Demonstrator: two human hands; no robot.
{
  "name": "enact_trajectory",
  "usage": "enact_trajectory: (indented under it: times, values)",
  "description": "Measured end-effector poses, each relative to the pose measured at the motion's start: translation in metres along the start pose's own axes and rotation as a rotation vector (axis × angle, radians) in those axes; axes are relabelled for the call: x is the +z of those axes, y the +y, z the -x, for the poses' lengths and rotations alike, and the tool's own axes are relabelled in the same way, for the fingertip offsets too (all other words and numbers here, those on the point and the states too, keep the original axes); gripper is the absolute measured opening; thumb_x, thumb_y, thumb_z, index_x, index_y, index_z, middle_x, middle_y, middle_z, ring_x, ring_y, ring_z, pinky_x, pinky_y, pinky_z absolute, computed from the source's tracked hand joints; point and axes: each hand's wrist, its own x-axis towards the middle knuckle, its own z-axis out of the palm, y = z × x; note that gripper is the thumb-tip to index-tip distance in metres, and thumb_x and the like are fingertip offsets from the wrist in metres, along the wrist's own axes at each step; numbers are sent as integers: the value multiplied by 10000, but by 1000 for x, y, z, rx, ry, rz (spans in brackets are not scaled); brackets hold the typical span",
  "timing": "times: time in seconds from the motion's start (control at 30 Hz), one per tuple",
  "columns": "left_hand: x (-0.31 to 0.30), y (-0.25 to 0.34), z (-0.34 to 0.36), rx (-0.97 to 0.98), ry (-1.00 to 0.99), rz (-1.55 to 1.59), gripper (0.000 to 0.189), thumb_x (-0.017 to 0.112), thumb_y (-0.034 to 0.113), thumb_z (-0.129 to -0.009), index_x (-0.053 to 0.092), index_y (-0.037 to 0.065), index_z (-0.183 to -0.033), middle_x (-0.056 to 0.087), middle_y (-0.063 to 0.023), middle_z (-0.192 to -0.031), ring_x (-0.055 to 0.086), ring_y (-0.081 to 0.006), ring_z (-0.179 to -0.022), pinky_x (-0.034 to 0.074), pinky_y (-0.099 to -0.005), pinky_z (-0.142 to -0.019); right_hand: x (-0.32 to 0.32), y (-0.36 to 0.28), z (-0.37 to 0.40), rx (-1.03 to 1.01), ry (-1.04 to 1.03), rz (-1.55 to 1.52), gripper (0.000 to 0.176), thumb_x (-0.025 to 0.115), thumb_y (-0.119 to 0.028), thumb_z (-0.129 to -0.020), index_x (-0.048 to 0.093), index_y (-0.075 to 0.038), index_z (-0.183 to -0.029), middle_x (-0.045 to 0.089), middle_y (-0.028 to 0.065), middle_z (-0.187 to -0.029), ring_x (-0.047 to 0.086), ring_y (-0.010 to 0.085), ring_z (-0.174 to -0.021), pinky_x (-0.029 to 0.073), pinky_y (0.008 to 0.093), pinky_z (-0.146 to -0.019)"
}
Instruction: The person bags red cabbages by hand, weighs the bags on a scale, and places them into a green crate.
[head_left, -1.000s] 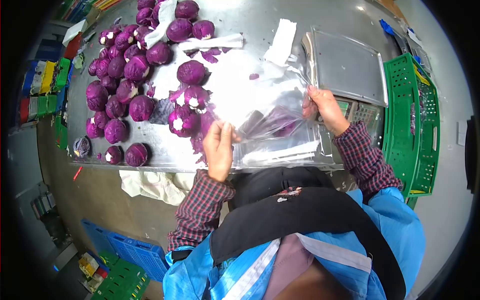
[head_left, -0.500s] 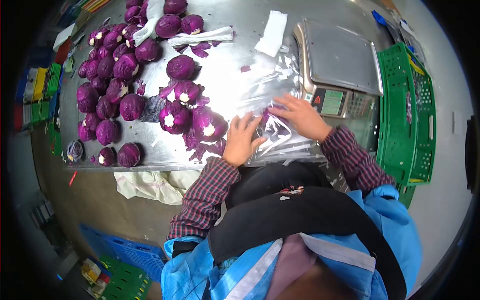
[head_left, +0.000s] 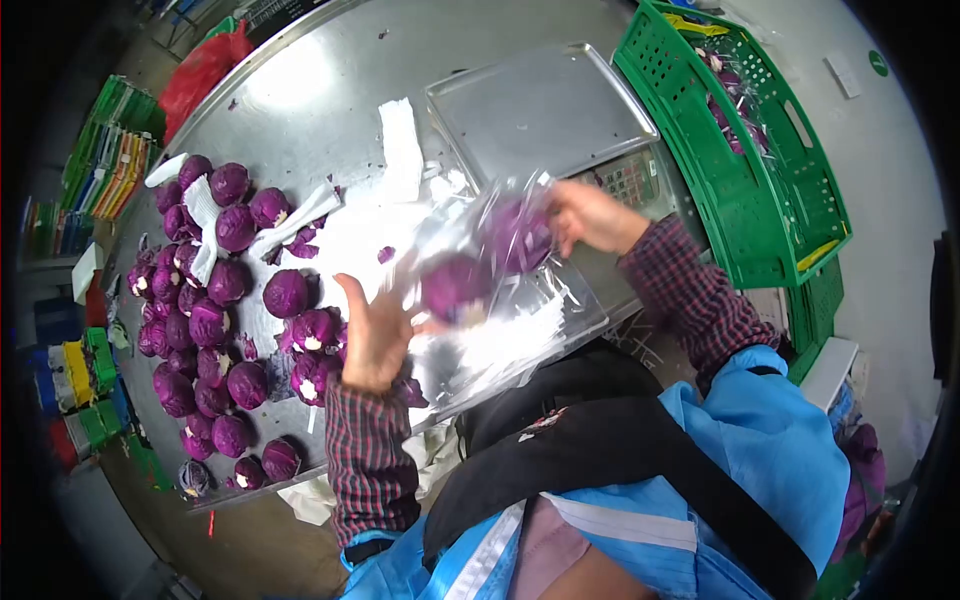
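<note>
A clear plastic bag (head_left: 468,218) with two red cabbages in it hangs over the table, blurred by motion. One bagged cabbage (head_left: 455,284) is to the left, the other (head_left: 518,236) close by my right hand (head_left: 592,216). That hand has its fingers closed on the bag's right side. My left hand (head_left: 372,338) is open beside the bag, thumb raised and fingers apart, some of them overlapping the bag's lower left. Left of this hand, a group of trimmed red cabbages (head_left: 315,330) sits on the metal table (head_left: 345,60) among loose leaves.
Several more red cabbages (head_left: 210,325) crowd the table's left side, with white cloth strips (head_left: 296,222) among them. A scale with a steel pan (head_left: 540,110) stands beyond my right hand. Right of it, a green crate (head_left: 690,150) holds bagged cabbages.
The bag of cabbages has come up off the table in my right hand. My left hand has come away from the bag and opened. The view has turned, showing more of the crate.
</note>
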Motion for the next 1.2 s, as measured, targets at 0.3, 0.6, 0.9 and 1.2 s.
enact_trajectory:
  times: [0.3, 0.6, 0.9, 1.2]
  values:
    - [79, 0, -184, 186, 177, -654, 821, 757, 155, -782, 282, -10, -1430, 476, -181, -1325, 530, -268, -1134, 424, -353, -961, -124, -72, -29, -23, 203, 182, 421, 472, -335, -953, 496, 13, -1188, 571, 120, -1060, 601, 167, -722, 541, 284, -579]
    - [52, -10, -140, 338, 354, -791, 753, 763, 209, -781, 366, -8, -1382, 404, -210, -1382, 465, -322, -1192, 454, -410, -942, -169, -146, 56, -443, 497, 839, 528, 676, -351, -826, 576, -48, -1246, 603, 57, -1139, 554, 92, -848, 472, 268, -701]
    - [65, -48, -124, 123, 148, -430, 482, 668, 185, -876, 464, -11, -1267, 607, -107, -1122, 600, -146, -941, 491, -280, -794, -70, -222, 2, -515, 8, 1386, 743, 769, -339, -736, 473, 61, -1288, 519, 225, -1281, 518, 276, -1174, 424, 368, -977]
    - [94, -87, -187, 76, 110, 32, 773, 605, 151, -890, 75, 21, -1437, 514, -206, -1263, 572, -307, -1100, 462, -383, -938, -77, -154, -104, -15, -620, 1247, 822, 816, -312, -687, 436, 6, -1343, 592, 176, -1208, 562, 217, -1093, 449, 329, -939]
